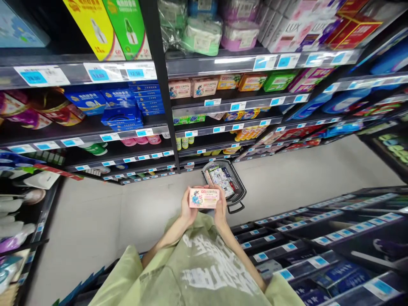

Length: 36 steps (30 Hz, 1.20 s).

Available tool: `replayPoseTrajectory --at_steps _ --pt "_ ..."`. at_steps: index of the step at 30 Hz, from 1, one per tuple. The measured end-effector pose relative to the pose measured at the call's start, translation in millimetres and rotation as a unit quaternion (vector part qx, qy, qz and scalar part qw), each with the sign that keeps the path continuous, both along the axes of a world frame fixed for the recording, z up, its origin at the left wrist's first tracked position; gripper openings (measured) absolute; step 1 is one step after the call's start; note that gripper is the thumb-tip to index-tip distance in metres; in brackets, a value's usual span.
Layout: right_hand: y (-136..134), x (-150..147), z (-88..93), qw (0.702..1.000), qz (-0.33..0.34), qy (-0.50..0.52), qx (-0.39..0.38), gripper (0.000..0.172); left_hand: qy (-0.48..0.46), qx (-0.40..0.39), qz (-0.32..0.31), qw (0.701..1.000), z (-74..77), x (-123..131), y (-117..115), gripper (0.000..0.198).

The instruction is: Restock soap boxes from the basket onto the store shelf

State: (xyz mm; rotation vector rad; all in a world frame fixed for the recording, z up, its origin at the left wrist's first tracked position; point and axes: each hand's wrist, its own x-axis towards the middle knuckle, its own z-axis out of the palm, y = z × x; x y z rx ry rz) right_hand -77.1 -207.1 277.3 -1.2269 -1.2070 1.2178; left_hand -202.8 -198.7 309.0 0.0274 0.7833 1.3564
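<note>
I hold a small pink soap box (204,198) with a cartoon figure in front of my chest, printed face toward me. My left hand (187,208) grips its left end and my right hand (221,209) grips its right end. Just beyond the box, a dark shopping basket (237,183) rests on the floor with several packaged goods inside. Two matching pink boxes (192,88) stand on the shelf straight ahead.
Dark store shelving (223,104) with blue price tags fills the view ahead and to the left, stocked with boxes, bottles and packs. More shelves (318,246) run along the right and behind me. A pale floor aisle (302,170) runs to the right.
</note>
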Motion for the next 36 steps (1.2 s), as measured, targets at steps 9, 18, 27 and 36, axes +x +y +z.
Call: replayPoseTrajectory --at_steps 9,18,27,36 --pt "1.4 2.2 3.7 0.996 0.076 -0.003 0.044 0.088 0.018 -0.024 0.02 0.999 -1.7 -6.8 -3.7 0.035" --pt "-4.6 4.5 -0.2 0.996 0.078 -0.005 0.036 0.088 0.001 -0.025 0.022 0.999 1.9 -4.6 -6.0 0.034" --pt "-8.1 3.6 -1.8 0.996 0.082 0.01 0.017 0.099 -0.002 -0.049 0.02 0.999 1.2 -3.1 -8.7 0.035" --pt "-6.6 -2.4 -7.8 0.997 0.071 -0.021 -0.02 0.108 -0.043 -0.11 0.027 0.993 -10.0 -8.2 -9.1 0.037"
